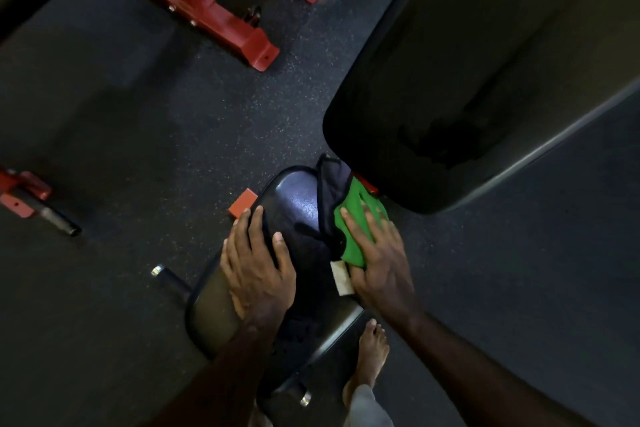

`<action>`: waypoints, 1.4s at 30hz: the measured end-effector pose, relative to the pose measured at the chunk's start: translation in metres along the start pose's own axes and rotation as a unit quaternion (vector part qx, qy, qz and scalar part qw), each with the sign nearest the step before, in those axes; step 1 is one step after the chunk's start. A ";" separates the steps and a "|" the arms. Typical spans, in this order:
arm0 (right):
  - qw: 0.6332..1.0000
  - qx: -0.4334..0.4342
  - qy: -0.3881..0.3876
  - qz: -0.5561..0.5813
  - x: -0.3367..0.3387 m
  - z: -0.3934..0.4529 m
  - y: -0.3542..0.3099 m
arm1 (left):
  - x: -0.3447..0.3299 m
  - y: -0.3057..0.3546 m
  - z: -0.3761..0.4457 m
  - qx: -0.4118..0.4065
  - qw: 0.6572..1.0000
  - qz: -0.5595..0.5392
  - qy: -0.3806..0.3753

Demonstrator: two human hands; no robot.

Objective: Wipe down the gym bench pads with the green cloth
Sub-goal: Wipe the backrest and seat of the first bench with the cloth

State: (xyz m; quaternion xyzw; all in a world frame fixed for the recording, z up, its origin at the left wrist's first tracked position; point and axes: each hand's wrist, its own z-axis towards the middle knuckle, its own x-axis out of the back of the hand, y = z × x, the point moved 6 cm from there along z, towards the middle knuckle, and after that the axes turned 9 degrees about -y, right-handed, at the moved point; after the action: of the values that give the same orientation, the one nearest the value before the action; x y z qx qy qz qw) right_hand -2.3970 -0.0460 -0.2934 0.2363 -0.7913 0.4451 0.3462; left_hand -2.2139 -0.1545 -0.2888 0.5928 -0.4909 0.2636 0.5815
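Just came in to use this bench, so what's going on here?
A person is wiping the bench. Their right hand presses the green cloth flat against the far right edge of the seat pad, close to the backrest pad. A dark cloth lies bunched beside the green one. Their left hand rests open on the seat pad's left side.

dark rubber floor (pixel 138 114) with pale speckles fills the view, dimly lit. red steel frame feet (pixel 207 15) of another machine stand at the top. at the left edge, a red bracket (pixel 20 192) with a black-tipped peg (pixel 57 218) lies low over the floor.
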 end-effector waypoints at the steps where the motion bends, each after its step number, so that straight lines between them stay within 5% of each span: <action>1: 1.000 0.005 0.012 0.005 0.002 -0.005 0.008 | 0.000 0.000 0.000 0.000 1.000 0.002 -0.001; 5: 0.958 -0.179 0.092 0.206 -0.004 -0.030 0.028 | -0.003 -0.001 0.001 0.006 1.000 0.008 -0.006; 9: 0.991 -0.059 0.064 0.103 -0.019 -0.053 0.019 | -0.001 -0.001 0.000 0.002 1.000 0.006 0.003; 13: 0.949 -0.191 0.117 0.224 -0.018 -0.052 0.032 | -0.002 0.001 0.000 0.005 1.000 0.007 -0.001; 18: 0.986 -0.085 0.083 0.114 -0.024 -0.047 0.015 | 0.000 0.002 -0.001 0.000 1.000 0.004 -0.001; 21: 0.941 -0.212 0.143 0.220 -0.017 -0.043 0.033 | 0.000 0.001 -0.002 0.001 1.000 0.003 0.000; 26: 0.999 -0.036 0.024 0.031 -0.021 -0.043 0.023 | 0.001 0.003 -0.001 -0.003 1.000 0.003 0.008; 30: 0.967 -0.195 0.084 0.143 -0.019 -0.034 0.020 | -0.002 0.000 -0.001 0.004 1.000 0.005 0.000; 33: 0.997 0.031 0.022 -0.073 -0.033 -0.032 -0.017 | -0.001 0.001 0.000 -0.003 1.000 0.000 0.016; 35: 0.991 0.096 0.011 -0.092 -0.025 -0.030 -0.002 | 0.000 0.001 0.000 -0.006 1.000 0.000 0.019; 39: 0.992 -0.113 0.050 0.003 -0.027 -0.020 -0.012 | -0.002 0.000 -0.001 -0.002 1.000 0.003 0.004; 42: 0.993 0.067 -0.005 -0.097 -0.040 -0.014 -0.039 | -0.002 -0.001 -0.001 -0.009 1.000 0.001 0.016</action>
State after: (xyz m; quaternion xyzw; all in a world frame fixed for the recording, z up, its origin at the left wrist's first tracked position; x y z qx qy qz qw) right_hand -2.3394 -0.0503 -0.2970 0.3374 -0.7348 0.4599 0.3670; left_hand -2.2136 -0.1537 -0.2906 0.5833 -0.4844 0.2690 0.5939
